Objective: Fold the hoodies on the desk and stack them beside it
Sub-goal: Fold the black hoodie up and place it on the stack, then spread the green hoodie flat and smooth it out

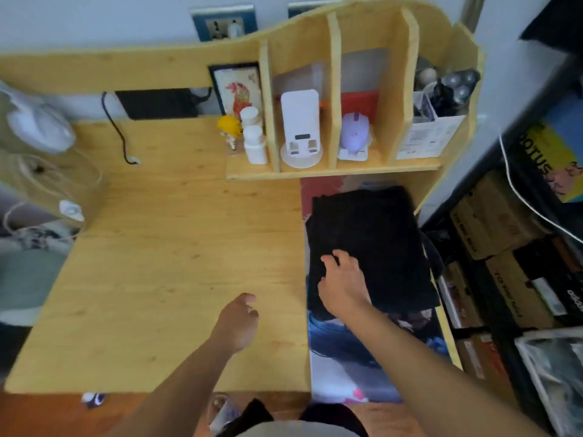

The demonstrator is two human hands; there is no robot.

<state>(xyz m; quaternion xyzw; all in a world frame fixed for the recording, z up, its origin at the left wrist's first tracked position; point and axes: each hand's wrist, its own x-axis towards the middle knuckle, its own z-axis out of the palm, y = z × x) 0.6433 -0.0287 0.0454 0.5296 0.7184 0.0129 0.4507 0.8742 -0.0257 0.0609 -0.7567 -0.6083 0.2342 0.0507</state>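
A folded black hoodie (375, 244) lies on the printed mat (347, 351) at the right end of the wooden desk (173, 247), under the shelf unit. My right hand (342, 283) rests on the hoodie's near left part, fingers spread and slightly bent on the cloth. Whether more folded hoodies lie beneath it I cannot tell. My left hand (238, 321) hovers over the bare desk to the left of the mat, fingers loosely curled, holding nothing.
A shelf unit (334, 171) with white bottles (254, 143), a white device (299, 127) and a purple mouse (355, 130) stands behind the hoodie. A cable (118, 130) trails at back left. Cardboard boxes (498, 222) fill the rack right of the desk.
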